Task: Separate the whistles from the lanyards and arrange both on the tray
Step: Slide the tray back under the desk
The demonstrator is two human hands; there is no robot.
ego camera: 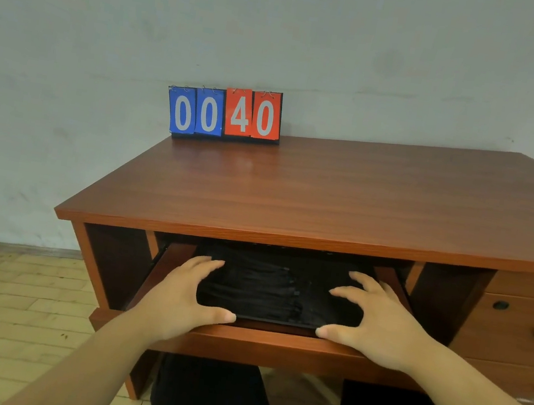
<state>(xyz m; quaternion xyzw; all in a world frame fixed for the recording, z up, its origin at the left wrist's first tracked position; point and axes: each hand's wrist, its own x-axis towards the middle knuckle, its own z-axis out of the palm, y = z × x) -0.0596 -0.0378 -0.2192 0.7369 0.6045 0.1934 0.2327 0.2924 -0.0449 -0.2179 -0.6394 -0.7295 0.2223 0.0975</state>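
Hands: from the head view, both of mine reach into the pull-out shelf under the worktop, set well apart at 6 o'clock in the scene.
Left hand [187, 294]: it grips the left end of the tray, fingers spread over the top and thumb lying along the near rim.
Right hand [382, 325]: it grips the right end the same way, fingers fanned over the top, thumb at the near rim and pointing toward the other thumb.
Tray [276, 321]: black and flat, it lies between my hands on the shelf, partly tucked beneath the worktop.
Black cords [264, 287]: they lie in rows inside the tray; it is too dark for me to tell whether whistles are on them.
Pull-out shelf [273, 344]: reddish wood, drawn out toward me just above my knees.
Worktop [327, 204]: the same reddish wood, filling the middle of the scene.
Score board [225, 114]: it stands upright on the worktop's far corner at 11 o'clock, with blue cards reading 00 and red cards reading 40.
Side drawers [522, 327]: at 3 o'clock, closed, with dark handles.
Floor [7, 286]: pale wood strips at 8 o'clock.
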